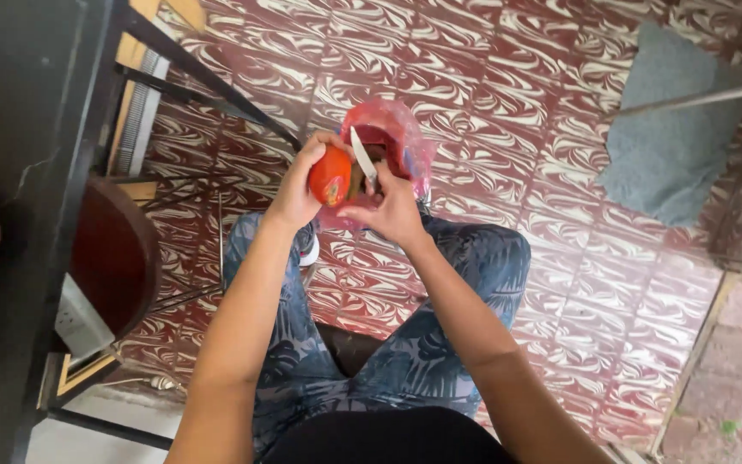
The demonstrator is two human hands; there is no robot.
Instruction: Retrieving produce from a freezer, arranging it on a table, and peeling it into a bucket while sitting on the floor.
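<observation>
My left hand (298, 191) grips a red-orange fruit (330, 175), held up over my lap. My right hand (392, 209) holds a small knife (362, 156) with a pale blade; the blade rests against the fruit's right side and points up. Just beyond both hands sits a red translucent plastic bag (392, 137) on the floor between my feet, its mouth open. My legs in blue leaf-patterned trousers (474, 275) are spread below the hands.
The floor is red and white swirl-patterned tile (517, 94). A dark table (19, 129) and a round dark stool (113, 258) stand at left. A grey cushion (667, 129) lies at upper right under a metal leg. A white power adapter (79, 322) sits near the stool.
</observation>
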